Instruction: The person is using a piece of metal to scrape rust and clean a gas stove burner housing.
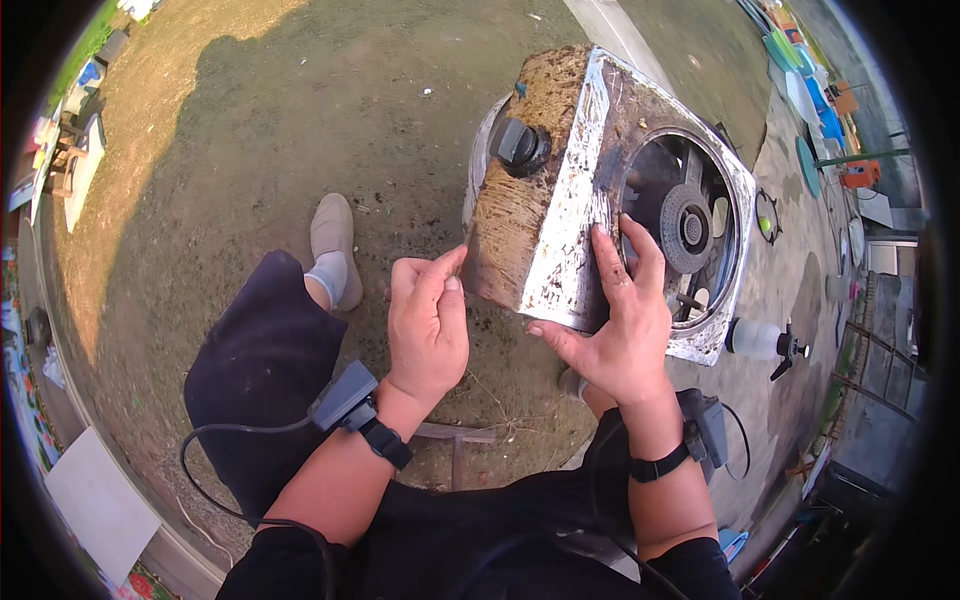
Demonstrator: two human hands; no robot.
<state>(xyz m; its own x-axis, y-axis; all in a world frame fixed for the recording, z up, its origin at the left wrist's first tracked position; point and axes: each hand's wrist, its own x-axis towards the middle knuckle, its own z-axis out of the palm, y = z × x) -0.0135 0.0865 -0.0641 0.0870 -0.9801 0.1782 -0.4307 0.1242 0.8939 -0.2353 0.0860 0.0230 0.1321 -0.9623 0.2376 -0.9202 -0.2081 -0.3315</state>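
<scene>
"Black shirt (460,540) nearest; how are the hands?"

"Left hand (430,325) pinched at the stove (610,180), by its brown front; whether something thin is in it, I can't tell. Right hand (628,320) spread wide over the near corner, fingers on top."

"Where's the stove?"

"Just beyond both, right of centre. Probably stiff, fairly heavy, greasy-slick: grip the casing, not the knob (518,147)."

"Any label or brand?"

"None I can read."

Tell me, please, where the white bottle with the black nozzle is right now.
In the head view, the white bottle is right of centre, beside the lower right edge of the grimy stove and right of the right hand.
</scene>
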